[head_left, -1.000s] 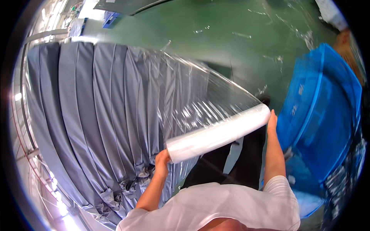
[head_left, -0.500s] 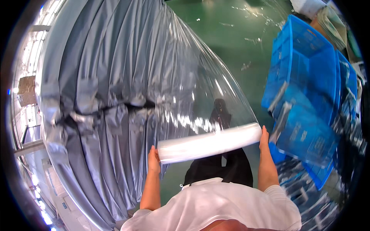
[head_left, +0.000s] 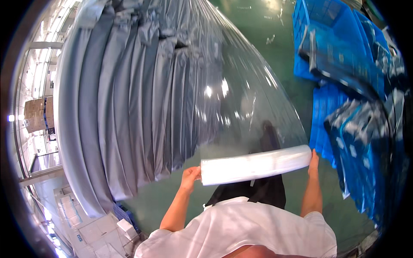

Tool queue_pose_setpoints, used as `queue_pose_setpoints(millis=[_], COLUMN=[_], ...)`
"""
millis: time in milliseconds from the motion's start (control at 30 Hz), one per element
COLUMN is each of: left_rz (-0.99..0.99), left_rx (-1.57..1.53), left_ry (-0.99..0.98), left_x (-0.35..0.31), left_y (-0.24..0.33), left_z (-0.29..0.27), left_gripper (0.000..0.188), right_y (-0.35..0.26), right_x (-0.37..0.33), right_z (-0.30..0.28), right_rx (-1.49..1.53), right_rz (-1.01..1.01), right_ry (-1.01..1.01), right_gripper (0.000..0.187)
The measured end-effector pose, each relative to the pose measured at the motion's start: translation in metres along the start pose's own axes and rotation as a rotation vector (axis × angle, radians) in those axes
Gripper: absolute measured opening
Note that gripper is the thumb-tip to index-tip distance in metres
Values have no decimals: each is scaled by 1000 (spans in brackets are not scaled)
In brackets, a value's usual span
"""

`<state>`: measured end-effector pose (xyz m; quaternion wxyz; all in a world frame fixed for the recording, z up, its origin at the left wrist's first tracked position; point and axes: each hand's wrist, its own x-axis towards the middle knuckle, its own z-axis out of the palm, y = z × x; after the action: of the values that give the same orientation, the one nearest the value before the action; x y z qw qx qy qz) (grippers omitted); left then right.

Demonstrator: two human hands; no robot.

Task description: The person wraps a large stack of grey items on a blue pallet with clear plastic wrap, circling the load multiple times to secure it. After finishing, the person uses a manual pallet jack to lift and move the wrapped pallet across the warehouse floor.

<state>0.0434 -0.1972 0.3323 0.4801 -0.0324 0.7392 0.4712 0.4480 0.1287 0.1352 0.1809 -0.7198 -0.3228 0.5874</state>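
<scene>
Between my two hands is a thick roll of clear stretch film, held level in front of my waist. My left hand is closed at the roll's left end, with the fingers at its core. At the right end my right hand grips the other end, its fingers partly hidden by the roll. A wide, shiny sheet of film runs taut from the roll, away and to the left. It reaches a large stack of grey, pleated wrapped goods, covering its right side.
Blue plastic crates stand at the right, a blue bag lying across them. Below are more blue and silver plastic-wrapped packs. The green floor shows around my legs. A cardboard box is at the far left, beyond the stack.
I have moved along the stack, so the stack and crates have shifted upward in view. The roll sits further right, and more film stretches between it and the stack. Both hands keep their hold.
</scene>
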Motion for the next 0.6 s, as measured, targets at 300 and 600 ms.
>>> queue_pose_setpoints(millis=[300, 600], left_rz=[375, 486], left_rx=[297, 337], left_ry=[299, 337], left_x=[-153, -281], left_y=[-135, -279], left_z=[-3, -45], left_gripper=[22, 23], right_y=[203, 342], right_x=[-70, -178], right_z=[-60, -105], right_rx=[-533, -478], right_rz=[-204, -223], right_ry=[28, -18], right_gripper=[56, 59])
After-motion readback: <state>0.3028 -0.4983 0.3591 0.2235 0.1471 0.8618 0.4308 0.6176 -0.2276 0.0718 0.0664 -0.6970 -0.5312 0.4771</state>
